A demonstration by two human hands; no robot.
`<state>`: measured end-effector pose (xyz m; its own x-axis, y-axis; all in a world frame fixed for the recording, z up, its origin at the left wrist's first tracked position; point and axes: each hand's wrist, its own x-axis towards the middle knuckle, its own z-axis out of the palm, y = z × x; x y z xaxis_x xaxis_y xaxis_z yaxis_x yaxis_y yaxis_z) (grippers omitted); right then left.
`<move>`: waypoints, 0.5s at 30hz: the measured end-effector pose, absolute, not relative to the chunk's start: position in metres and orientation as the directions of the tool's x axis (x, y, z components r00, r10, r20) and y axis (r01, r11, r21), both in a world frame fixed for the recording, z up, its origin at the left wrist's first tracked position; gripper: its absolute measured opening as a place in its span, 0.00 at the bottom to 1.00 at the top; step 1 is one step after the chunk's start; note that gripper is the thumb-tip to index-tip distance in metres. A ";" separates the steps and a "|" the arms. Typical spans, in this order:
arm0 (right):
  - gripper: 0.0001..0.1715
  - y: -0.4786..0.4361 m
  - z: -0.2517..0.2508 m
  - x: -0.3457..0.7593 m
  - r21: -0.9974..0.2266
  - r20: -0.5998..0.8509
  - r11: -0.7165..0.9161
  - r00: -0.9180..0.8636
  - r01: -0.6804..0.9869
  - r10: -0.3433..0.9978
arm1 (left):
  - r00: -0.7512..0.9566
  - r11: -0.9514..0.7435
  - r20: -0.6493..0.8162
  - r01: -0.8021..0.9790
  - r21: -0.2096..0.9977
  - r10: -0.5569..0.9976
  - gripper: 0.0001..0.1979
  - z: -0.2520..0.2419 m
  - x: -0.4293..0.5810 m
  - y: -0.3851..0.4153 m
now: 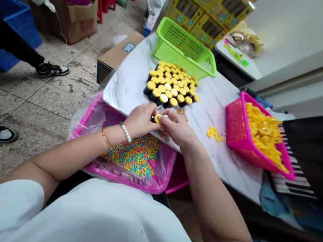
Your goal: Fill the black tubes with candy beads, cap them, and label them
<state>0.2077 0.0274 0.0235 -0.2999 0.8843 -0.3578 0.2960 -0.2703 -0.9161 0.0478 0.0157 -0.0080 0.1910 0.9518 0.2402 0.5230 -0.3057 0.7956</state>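
Between my hands, over the table's front edge, is a small black container with a yellow cap [158,118]. My left hand [141,119] is closed around its dark body. The fingers of my right hand [175,126] press on the yellow cap from the other side. Below my left wrist lies a pink basket [162,177] lined with clear plastic, holding many small coloured beads or candies [132,155] and a small pink piece [151,163]. Just beyond my hands, a block of similar yellow-capped black containers [172,83] stands upright on the marbled table [212,104].
A green basket [186,52] stands at the table's back, before stacked yellow boxes [207,11]. To the right, a pink basket [234,127] holds yellow plastic pieces [263,131]; several loose yellow pieces [214,133] lie nearby. Another person's shoe [53,69] is on the left floor, near a cardboard box [118,55].
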 end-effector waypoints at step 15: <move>0.12 0.000 0.016 0.206 -0.665 0.147 0.252 -0.207 0.703 0.967 | 0.200 -0.335 0.271 0.638 0.693 0.942 0.05 -0.012 0.055 0.003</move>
<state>0.2056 -0.0004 0.0163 -0.2073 0.9672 0.1471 0.7028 0.2518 -0.6653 0.0547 0.0031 -0.0124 0.2004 0.9415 0.2709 0.6377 -0.3353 0.6935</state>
